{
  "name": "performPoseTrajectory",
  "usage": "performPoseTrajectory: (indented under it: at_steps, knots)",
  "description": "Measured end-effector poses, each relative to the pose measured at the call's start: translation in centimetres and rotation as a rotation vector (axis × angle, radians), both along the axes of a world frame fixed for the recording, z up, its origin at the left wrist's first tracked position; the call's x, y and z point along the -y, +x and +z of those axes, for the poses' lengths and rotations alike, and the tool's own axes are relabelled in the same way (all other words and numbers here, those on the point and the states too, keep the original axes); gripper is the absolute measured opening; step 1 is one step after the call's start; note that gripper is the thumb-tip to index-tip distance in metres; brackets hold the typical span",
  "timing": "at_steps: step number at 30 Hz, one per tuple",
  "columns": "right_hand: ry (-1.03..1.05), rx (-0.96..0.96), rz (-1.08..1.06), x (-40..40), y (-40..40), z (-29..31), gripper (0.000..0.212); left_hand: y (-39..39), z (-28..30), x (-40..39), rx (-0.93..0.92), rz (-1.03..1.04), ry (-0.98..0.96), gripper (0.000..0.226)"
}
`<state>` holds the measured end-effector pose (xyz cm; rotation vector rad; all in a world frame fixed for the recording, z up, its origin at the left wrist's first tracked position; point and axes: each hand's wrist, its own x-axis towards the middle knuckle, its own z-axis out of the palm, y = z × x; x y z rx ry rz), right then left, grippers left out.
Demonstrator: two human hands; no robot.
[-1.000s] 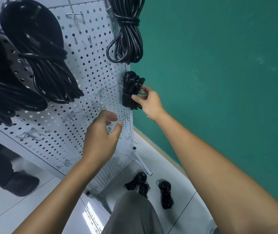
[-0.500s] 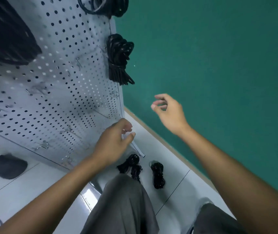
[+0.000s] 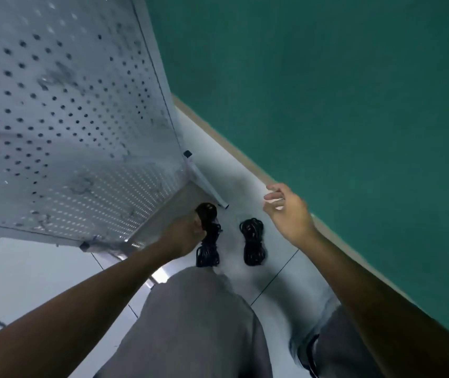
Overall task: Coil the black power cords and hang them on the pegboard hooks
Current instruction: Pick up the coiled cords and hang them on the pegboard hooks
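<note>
No readable text, labels, brands or nos. anywhere: pegboard [image 3: 62, 110], green wall [image 3: 327, 91], floor [image 3: 27, 282] and the coiled black cords [image 3: 253, 242] all bare of markings; frame's blurry.

White pegboard [image 3: 62, 110] far left, green wall [image 3: 327, 105] right, two coiled black cords [image 3: 253, 242] on pale floor [image 3: 27, 276], left hand [image 3: 182, 237] reaching over the left coil [image 3: 208, 241], right hand [image 3: 286, 211] loose-fingered, grey trousers [image 3: 198, 323] near.
</note>
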<state>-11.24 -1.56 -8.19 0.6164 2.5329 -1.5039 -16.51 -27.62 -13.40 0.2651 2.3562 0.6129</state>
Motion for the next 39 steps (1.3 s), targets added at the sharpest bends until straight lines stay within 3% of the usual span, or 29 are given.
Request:
performPoseTrajectory:
  at_steps: [4, 9, 13, 17, 21, 23, 29, 32, 36, 39]
  knots:
    - [0.046, 0.105, 0.015, -0.5, 0.2, -6.7, 0.037, -0.2, -7.4, -0.2, 0.079, -0.008, -0.089, 0.024]
    - [0.053, 0.221, 0.057, -0.8, -0.3, -14.0, 0.049, -0.6, -14.1, -1.2, 0.197, 0.126, -0.093, 0.021]
    - [0.055, 0.39, 0.025, -1.2, -1.0, -19.1, 0.068, -1.0, -18.3, -2.3, 0.214, 0.227, -0.081, 0.059]
    - [0.016, 0.569, -0.04, -1.2, -1.1, -23.3, 0.083, -0.6, -20.7, -3.5, 0.321, 0.396, -0.084, 0.071]
    - [-0.086, 0.642, -0.091, -0.5, -0.5, -27.1, 0.087, -0.1, -22.2, -3.4, 0.334, 0.432, -0.095, 0.048]
    - [-0.094, 0.636, -0.11, -0.2, -0.1, -28.7, 0.079, 0.0, -22.6, -3.0, 0.312, 0.436, -0.071, 0.036]
    - [-0.094, 0.577, -0.17, 0.4, 0.7, -28.4, 0.051, 0.1, -21.5, -2.0, 0.434, 0.503, 0.152, 0.04]
    - [-0.122, 0.547, -0.233, 0.1, 1.4, -27.9, 0.05, 0.1, -19.0, -2.6, 0.438, 0.531, 0.261, 0.017]
    - [-0.203, 0.476, -0.253, -0.6, 2.0, -24.5, 0.05, -0.2, -14.1, -3.2, 0.407, 0.523, 0.343, 0.009]
    - [-0.291, 0.408, -0.255, -0.8, 1.8, -18.4, 0.043, -0.4, -9.6, -3.5, 0.377, 0.504, 0.436, 0.015]
